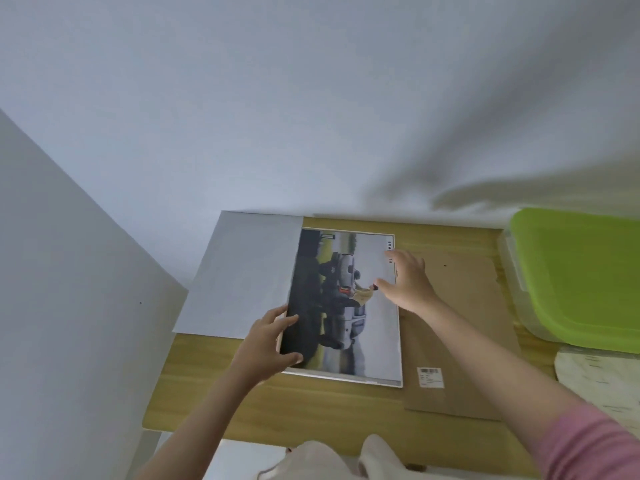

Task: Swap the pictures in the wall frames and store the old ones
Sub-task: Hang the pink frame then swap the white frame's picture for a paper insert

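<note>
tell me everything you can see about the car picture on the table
The car picture is a glossy rectangular print showing a silver car, turned sideways to the viewer, with a white margin bearing blurred black lettering at its far right edge. It lies on the wooden table, its left edge lifted slightly over a grey sheet. The left hand grips its near-left edge; the right hand rests fingers on its right side. Brown cardboard lies beside it.

On the wooden table [311, 410], your left hand [266, 344] grips the near-left edge of the glossy car picture [346, 306], your right hand [407, 280] spreads over its far-right edge, and a green-lidded plastic box [581, 275] sits right of it.
</note>
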